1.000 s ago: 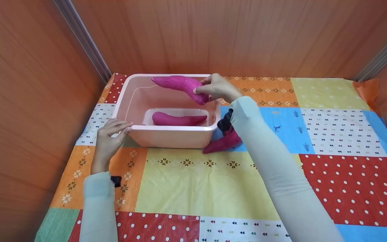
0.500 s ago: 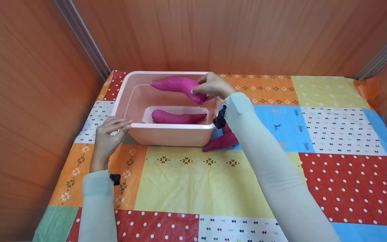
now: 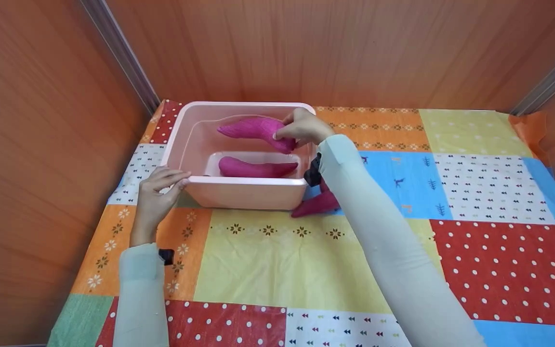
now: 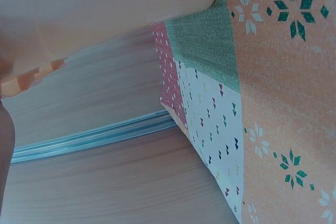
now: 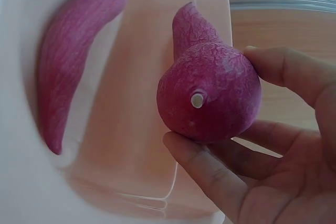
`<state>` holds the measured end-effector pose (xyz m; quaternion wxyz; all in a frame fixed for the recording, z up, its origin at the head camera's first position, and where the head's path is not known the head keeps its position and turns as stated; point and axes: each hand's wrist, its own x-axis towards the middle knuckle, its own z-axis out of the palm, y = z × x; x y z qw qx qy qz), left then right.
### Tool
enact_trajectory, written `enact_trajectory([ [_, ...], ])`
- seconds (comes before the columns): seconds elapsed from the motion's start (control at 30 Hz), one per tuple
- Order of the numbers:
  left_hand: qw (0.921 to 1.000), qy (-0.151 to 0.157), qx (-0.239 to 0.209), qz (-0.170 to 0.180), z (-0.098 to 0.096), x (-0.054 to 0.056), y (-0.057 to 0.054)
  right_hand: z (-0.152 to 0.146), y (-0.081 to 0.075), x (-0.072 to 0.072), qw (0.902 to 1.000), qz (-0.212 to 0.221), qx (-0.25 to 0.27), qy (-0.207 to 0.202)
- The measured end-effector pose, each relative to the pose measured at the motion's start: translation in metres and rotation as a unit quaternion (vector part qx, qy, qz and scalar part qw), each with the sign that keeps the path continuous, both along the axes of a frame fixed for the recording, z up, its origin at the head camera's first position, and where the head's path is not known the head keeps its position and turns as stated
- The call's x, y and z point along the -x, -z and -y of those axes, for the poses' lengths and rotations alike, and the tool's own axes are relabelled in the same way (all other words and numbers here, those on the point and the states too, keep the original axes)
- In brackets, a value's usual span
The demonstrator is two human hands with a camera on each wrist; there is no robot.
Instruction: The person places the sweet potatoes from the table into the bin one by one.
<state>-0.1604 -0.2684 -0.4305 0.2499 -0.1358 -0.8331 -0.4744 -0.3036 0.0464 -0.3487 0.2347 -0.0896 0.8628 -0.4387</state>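
Lowered slightly, a sweet potato (image 3: 253,127) is held over the bin (image 3: 246,194), its thick end pinched by the right hand (image 3: 306,127), likely for control; the left hand (image 3: 157,195) grips the bin's near-left corner, seemingly steadying it.

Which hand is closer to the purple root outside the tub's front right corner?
Right. The right hand holds a different root at the right end of the tub, above and beyond the outside root. The left hand grips the rim at the front left corner.
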Motion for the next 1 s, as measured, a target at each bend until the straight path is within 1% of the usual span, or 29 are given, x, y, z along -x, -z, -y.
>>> enact_trajectory([
  [0.07, 1.0000, 0.004, -0.002, -0.002, -0.002, -0.002, -0.004, 0.000, -0.001, 0.000, 1.0000, -0.003, 0.000, -0.001],
  [0.13, 1.0000, 0.002, -0.001, 0.002, -0.002, -0.002, -0.004, -0.001, -0.001, -0.001, 1.0000, -0.006, 0.002, 0.001],
  [0.33, 1.0000, 0.000, -0.007, 0.007, 0.010, 0.009, 0.014, -0.003, -0.001, -0.002, 0.9997, -0.021, -0.012, 0.007],
  [0.43, 1.0000, 0.002, -0.007, 0.007, 0.010, 0.010, 0.015, -0.005, 0.000, -0.001, 0.9997, -0.020, -0.015, 0.003],
  [0.5, 0.9999, -0.002, -0.003, 0.010, 0.010, 0.009, 0.014, -0.005, 0.000, 0.000, 0.9997, -0.018, -0.014, 0.001],
  [0.7, 0.9999, -0.003, -0.003, 0.015, 0.010, 0.008, 0.013, -0.007, 0.000, 0.000, 0.9999, -0.010, -0.011, 0.000],
  [0.9, 0.9995, 0.012, -0.005, -0.027, 0.010, 0.012, 0.016, -0.010, 0.000, 0.000, 0.9999, -0.013, 0.002, 0.003],
  [0.93, 0.9994, 0.014, -0.005, -0.032, 0.011, 0.013, 0.016, -0.011, -0.001, 0.000, 0.9998, -0.017, 0.006, 0.005],
  [1.0, 0.9995, 0.013, -0.006, -0.030, 0.011, 0.013, 0.016, -0.013, -0.001, 0.000, 0.9995, -0.026, 0.014, 0.011],
])
